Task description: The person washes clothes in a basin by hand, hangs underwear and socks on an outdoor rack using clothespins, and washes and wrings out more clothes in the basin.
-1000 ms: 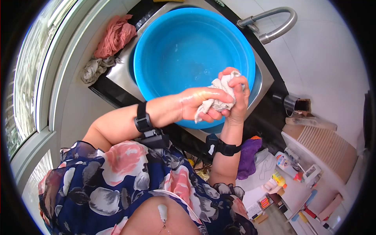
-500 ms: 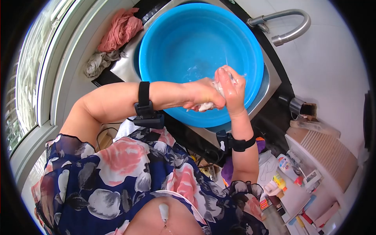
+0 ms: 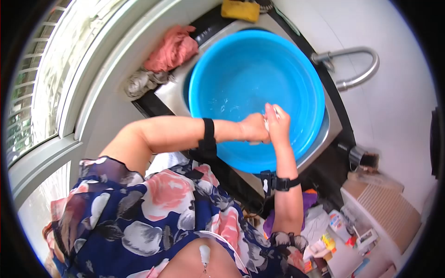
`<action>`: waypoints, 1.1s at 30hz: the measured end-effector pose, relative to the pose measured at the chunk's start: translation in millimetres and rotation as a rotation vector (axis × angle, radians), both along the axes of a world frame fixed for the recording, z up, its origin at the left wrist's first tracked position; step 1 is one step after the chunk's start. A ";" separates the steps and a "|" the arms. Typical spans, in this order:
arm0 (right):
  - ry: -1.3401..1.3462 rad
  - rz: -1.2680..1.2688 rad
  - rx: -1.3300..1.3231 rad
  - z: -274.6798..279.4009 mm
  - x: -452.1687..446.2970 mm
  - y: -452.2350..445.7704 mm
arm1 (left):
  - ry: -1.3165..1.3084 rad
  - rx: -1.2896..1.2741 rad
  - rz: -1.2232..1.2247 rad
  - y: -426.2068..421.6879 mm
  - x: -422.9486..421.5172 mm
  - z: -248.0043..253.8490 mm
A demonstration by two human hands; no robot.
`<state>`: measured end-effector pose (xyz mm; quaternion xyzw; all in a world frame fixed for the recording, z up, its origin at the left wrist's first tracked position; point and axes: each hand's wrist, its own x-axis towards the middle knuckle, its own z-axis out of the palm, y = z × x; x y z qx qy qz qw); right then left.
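Over the near side of a large blue basin (image 3: 197,78) with water in it, both hands are close together. My left hand (image 3: 255,127) is closed around a wet, whitish cloth (image 3: 266,124), knuckles up. Pressed against it, my right hand (image 3: 278,125) is closed on the same cloth. Only small bits of the cloth show between the fingers; the rest is hidden in the fists. The basin sits in a steel sink (image 3: 330,116).
A curved metal faucet (image 3: 366,53) stands at the sink's right. A pink cloth (image 3: 171,48) and a greyish cloth (image 3: 141,83) lie on the left edge. At the far edge is a yellow sponge (image 3: 240,10). Bottles (image 3: 340,222) stand at lower right.
My view has shifted, so the basin and faucet appear lower and farther right. Both hands have drawn tighter together, and less of the cloth shows between them.
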<state>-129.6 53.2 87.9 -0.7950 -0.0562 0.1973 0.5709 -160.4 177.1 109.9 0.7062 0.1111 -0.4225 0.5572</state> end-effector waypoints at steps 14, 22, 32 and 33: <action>-0.250 -0.145 0.118 66.2 -36.9 -39.7 | 0.099 -0.737 0.352 55.8 -13.4 26.8; -0.865 0.077 -0.189 62.6 -81.2 16.6 | 0.352 -1.035 0.443 27.5 -8.9 -3.3; -0.261 -0.411 0.405 55.1 -56.8 -45.1 | 0.321 -0.730 0.397 12.7 -11.5 12.5; -0.278 -0.400 0.410 41.5 -50.7 -48.2 | 0.331 -0.733 0.390 10.7 -14.3 16.3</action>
